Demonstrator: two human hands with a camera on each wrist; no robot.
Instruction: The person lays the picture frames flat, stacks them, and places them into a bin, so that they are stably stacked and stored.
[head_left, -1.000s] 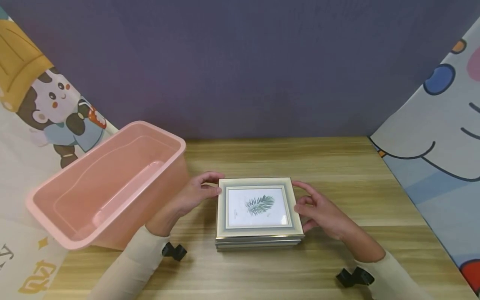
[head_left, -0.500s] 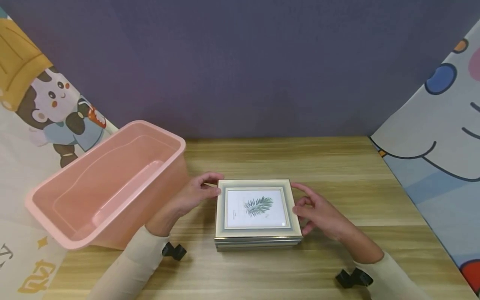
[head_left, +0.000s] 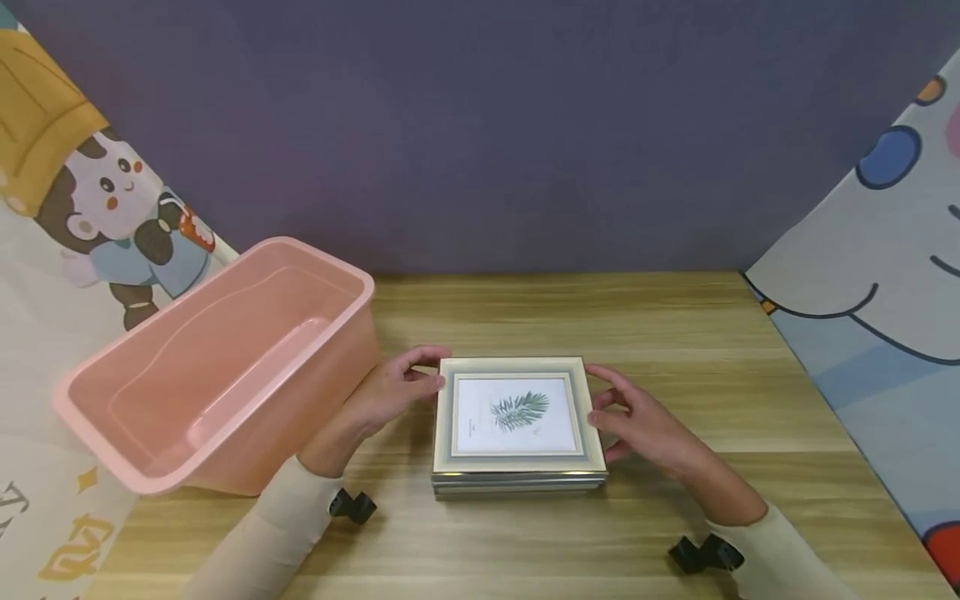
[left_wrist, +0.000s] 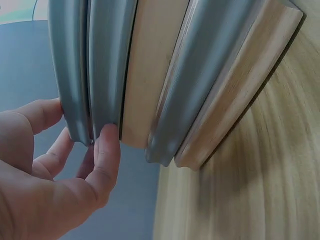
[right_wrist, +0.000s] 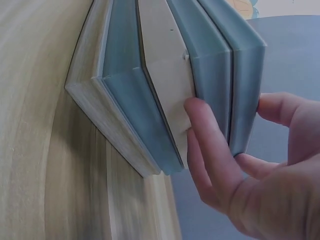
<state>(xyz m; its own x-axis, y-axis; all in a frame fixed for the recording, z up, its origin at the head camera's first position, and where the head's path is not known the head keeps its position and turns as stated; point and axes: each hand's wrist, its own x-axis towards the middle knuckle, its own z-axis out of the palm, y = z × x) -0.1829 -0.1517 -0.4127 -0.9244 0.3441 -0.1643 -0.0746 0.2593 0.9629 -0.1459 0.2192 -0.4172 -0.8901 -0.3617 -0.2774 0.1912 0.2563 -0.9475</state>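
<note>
A stack of picture frames (head_left: 517, 487) lies flat on the wooden table. Its top picture frame (head_left: 517, 464) has a cream and grey-blue border around a green leaf print. My left hand (head_left: 390, 392) grips the left side near the far corner, thumb at the top frame's edge. Opposite it, my right hand (head_left: 648, 429) holds the right side, fingers bent against the edges. In the left wrist view a fingertip (left_wrist: 109, 137) presses on the second frame's side (left_wrist: 110, 65). The right wrist view shows a finger (right_wrist: 202, 117) reaching down to the pale layer (right_wrist: 165, 70) below the upper two.
A pink plastic tub (head_left: 330, 342) stands at the left on the wooden table (head_left: 675, 333), close beside my left forearm. Behind rises a dark blue-grey wall (head_left: 480, 133). Cartoon-printed panels (head_left: 832, 292) flank the table on both sides.
Both hands keep their places at the stack's sides. The top frame has shifted very slightly in view, left and then back right, along with small camera movement.
</note>
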